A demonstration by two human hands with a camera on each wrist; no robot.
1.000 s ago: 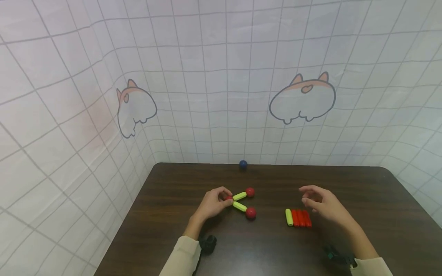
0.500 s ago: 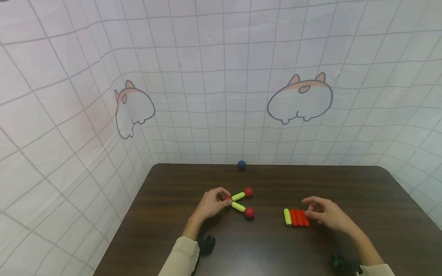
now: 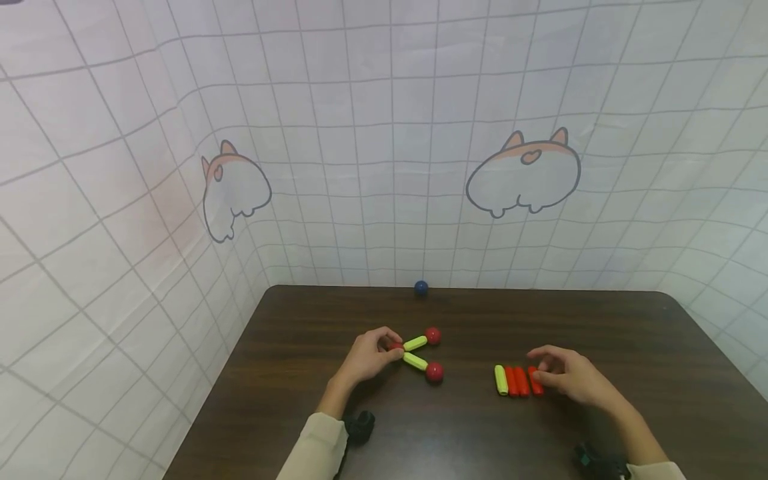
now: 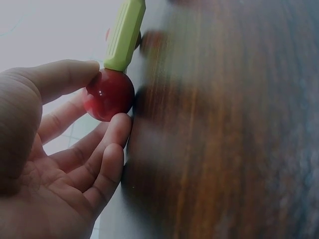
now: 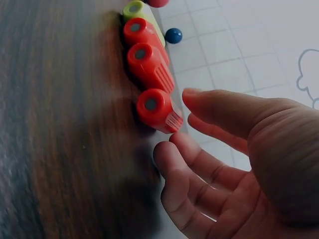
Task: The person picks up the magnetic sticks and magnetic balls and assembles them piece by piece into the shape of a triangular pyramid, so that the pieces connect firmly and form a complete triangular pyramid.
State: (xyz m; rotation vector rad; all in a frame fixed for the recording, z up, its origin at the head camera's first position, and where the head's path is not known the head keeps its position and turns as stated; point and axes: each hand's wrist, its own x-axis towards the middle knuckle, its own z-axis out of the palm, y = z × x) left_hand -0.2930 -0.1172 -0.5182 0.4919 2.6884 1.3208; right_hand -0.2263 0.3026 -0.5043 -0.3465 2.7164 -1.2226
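My left hand (image 3: 369, 357) pinches a red ball (image 4: 109, 94) between thumb and fingertips. Two yellow-green rods, an upper rod (image 3: 415, 343) and a lower rod (image 3: 415, 361), fan out from it in a V. At their far ends sit two more red balls, the back ball (image 3: 433, 335) and the front ball (image 3: 435, 372). My right hand (image 3: 570, 375) is at a red rod (image 5: 155, 110) with a grey disc in its end. Its thumb and fingers curve around either side, and a gap shows beside the thumb in the right wrist view.
Left of that rod, two red rods (image 3: 517, 381) and a yellow-green rod (image 3: 501, 380) lie side by side. A blue ball (image 3: 421, 288) is at the back edge of the dark wooden table (image 3: 336, 313). Behind hangs a white gridded curtain (image 3: 372, 167).
My right hand has come down and left to the row of rods. The rightmost red rod has shifted right, leaving a gap. My left hand keeps its hold on the red ball.
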